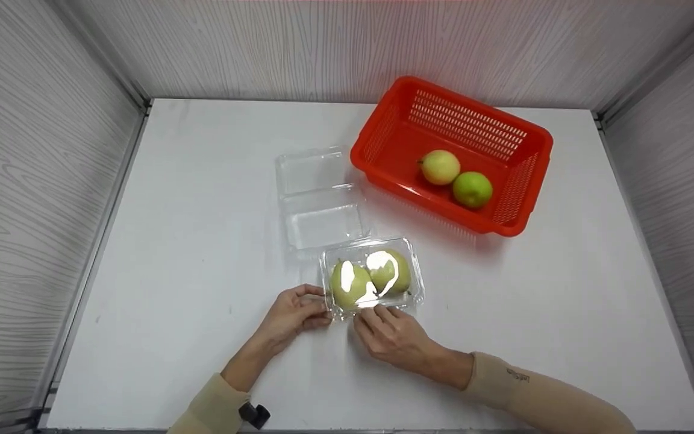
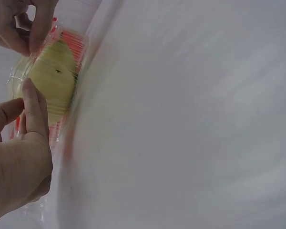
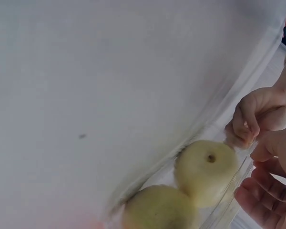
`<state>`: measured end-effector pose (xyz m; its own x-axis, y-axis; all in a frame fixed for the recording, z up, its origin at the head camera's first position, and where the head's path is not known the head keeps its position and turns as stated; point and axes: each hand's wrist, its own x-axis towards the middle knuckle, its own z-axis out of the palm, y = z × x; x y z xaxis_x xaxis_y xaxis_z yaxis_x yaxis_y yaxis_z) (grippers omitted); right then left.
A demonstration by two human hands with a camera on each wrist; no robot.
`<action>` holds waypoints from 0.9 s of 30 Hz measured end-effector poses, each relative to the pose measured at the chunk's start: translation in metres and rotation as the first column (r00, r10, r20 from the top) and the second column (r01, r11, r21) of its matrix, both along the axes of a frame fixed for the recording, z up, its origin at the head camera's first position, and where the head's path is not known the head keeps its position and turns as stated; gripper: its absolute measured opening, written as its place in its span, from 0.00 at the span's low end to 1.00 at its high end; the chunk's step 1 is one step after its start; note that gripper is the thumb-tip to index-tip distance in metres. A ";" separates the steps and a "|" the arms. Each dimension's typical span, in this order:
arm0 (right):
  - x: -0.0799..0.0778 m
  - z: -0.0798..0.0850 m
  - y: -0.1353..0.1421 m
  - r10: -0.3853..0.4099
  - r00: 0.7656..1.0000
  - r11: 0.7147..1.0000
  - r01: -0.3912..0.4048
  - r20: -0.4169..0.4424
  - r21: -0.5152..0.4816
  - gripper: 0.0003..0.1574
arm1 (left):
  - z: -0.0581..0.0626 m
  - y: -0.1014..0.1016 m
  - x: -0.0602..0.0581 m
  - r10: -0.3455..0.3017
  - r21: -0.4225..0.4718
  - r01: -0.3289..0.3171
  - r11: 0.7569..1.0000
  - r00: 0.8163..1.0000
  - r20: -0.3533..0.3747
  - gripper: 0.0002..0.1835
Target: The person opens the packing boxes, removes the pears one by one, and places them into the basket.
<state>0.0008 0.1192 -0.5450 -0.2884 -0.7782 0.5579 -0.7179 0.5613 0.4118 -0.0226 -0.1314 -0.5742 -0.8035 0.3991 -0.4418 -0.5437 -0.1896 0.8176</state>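
The clear container [image 1: 417,271] rested on the tabletop [image 1: 202,241], its lid over two pears [image 1: 342,292]. The fingers of the right hand [image 1: 392,337] were clamped on the container's front rim. The fingers of the left hand [image 1: 290,316] touched its left edge; whether they gripped it could not be determined. Behind the container, an open tray [image 1: 323,226] lay leftward and the red basket [image 1: 416,191] rightward.

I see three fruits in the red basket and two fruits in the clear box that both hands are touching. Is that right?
Not quite: the head view shows two fruits in the red basket, not three. The rest is right: two fruits are in the clear box, which the left hand and right hand touch.
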 end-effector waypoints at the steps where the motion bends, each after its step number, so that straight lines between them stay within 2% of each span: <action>1: -0.001 0.000 0.005 -0.002 1.000 1.000 0.002 -0.001 -0.010 0.19 | 0.000 0.000 0.001 0.006 0.002 -0.006 1.000 1.000 0.002 0.19; 6: -0.003 0.000 0.027 -0.007 1.000 0.999 0.007 0.002 -0.044 0.18 | 0.002 0.001 0.009 0.040 0.027 -0.040 0.999 0.999 0.026 0.18; 12: -0.002 0.003 0.051 -0.003 0.998 0.996 0.009 0.068 -0.086 0.20 | 0.004 0.010 0.029 0.104 0.140 -0.118 0.983 0.989 0.108 0.11; 15: -0.006 0.005 0.060 0.004 0.993 0.994 0.010 0.118 -0.113 0.17 | 0.006 0.019 0.040 0.129 0.174 -0.156 0.972 0.979 0.155 0.08; 21: -0.017 0.007 0.073 0.054 0.985 0.988 -0.029 0.161 -0.152 0.12 | 0.010 0.041 0.054 0.128 0.222 -0.180 0.958 0.965 0.230 0.08; 27: -0.024 0.004 0.080 0.100 0.981 0.981 -0.069 0.167 -0.179 0.12 | 0.010 0.062 0.058 0.127 0.218 -0.185 0.958 0.959 0.254 0.10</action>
<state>-0.0229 0.1991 -0.5407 -0.3303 -0.7011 0.6320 -0.8179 0.5468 0.1791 0.0349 -0.0695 -0.5646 -0.7488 0.3937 -0.5331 -0.6626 -0.4603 0.5908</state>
